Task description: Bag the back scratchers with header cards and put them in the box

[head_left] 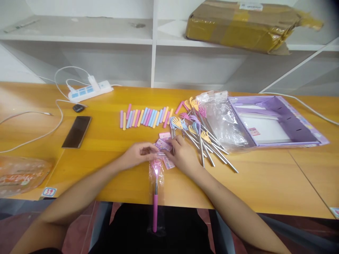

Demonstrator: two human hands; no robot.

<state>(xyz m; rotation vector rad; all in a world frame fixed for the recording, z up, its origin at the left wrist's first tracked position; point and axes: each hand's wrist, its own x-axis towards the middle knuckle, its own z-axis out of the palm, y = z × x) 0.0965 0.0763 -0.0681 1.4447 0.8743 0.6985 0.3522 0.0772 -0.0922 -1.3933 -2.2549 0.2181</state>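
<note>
A pink back scratcher [155, 211] lies inside a clear plastic bag [161, 183], its claw end toward the shelf and its handle past the table's front edge. My left hand [136, 155] pinches the top end of the bag from the left. From the right, my right hand [182, 153] holds the same end, its fingers closed on the plastic. Small pink and purple printed cards [164, 144] lie beneath and around my fingertips. Right of them is a pile of metal back scratcher rods [202, 150] with coloured claw heads. Beyond my hands, several pastel handles [145, 117] lie in a row.
A purple open box [288, 144] stands at right, with clear plastic bags [215, 113] beside it. To the left are a phone [76, 132], a small black object [78, 107], a power strip [91, 91] and cables. A taped carton [238, 26] rests on the shelf.
</note>
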